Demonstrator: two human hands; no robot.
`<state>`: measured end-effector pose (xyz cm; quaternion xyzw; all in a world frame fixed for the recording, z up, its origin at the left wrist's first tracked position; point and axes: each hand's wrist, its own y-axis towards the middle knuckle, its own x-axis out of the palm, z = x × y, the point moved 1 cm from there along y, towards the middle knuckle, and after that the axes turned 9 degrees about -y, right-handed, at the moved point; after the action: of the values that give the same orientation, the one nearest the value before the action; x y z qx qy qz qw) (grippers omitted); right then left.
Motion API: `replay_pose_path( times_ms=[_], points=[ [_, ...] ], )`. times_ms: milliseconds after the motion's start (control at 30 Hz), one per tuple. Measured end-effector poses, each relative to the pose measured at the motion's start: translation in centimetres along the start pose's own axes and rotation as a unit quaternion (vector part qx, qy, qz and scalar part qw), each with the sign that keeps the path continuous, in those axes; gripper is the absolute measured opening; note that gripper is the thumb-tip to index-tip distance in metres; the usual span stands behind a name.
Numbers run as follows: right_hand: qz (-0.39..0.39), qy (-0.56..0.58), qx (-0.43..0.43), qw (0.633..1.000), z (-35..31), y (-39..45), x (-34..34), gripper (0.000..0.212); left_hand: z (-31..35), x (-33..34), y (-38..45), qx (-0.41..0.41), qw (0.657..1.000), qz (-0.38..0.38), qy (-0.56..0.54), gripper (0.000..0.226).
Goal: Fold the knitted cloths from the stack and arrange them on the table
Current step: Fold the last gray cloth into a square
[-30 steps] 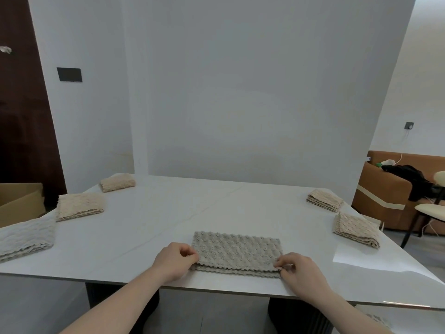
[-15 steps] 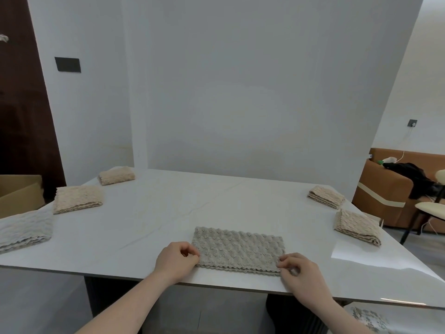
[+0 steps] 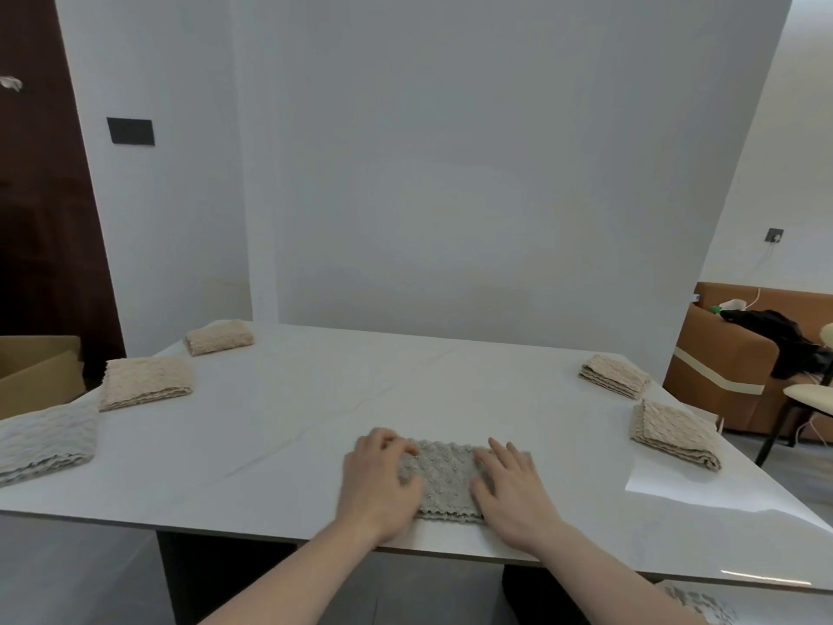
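Note:
A grey knitted cloth (image 3: 446, 482), folded into a strip, lies near the front edge of the white table (image 3: 315, 421). My left hand (image 3: 381, 478) lies palm down on its left end with the fingers a little bent. My right hand (image 3: 511, 484) presses flat on its right part, fingers straight. Folded beige cloths sit at the left (image 3: 144, 387), the far left (image 3: 219, 336), the far right (image 3: 614, 382) and the right (image 3: 676, 434). A grey-white cloth stack (image 3: 45, 442) rests at the table's left edge.
A white wall panel stands behind the table. A cardboard box (image 3: 38, 372) is at the left beyond the table. A brown sofa (image 3: 739, 367) and a chair (image 3: 807, 399) stand to the right. More knitted fabric (image 3: 696, 604) shows below the table's front right edge.
Both hands let go of the cloth's near corners and moved forward onto its top. The cloth now looks shorter from left to right.

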<state>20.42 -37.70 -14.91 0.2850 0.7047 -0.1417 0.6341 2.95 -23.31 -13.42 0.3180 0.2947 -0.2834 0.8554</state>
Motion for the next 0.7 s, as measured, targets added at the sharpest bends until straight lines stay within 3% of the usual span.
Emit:
replay_pose_path(
  times_ms=[133, 267, 700],
  points=[
    [-0.060, -0.046, 0.032, 0.997, -0.6, -0.1, 1.2, 0.064, 2.4, 3.3, 2.3, 0.020, 0.988, -0.149, 0.048, 0.054],
    [-0.061, -0.055, 0.042, 0.996, -0.2, -0.5, 1.7, 0.065, 0.8, 4.7, 2.9, -0.009, 0.962, -0.234, 0.142, 0.061],
    [-0.084, -0.043, 0.054, 0.994, 1.3, -0.9, 1.5, 0.080, -2.9, 2.7, 1.2, -0.061, 0.962, -0.217, 0.154, 0.087]
  ],
)
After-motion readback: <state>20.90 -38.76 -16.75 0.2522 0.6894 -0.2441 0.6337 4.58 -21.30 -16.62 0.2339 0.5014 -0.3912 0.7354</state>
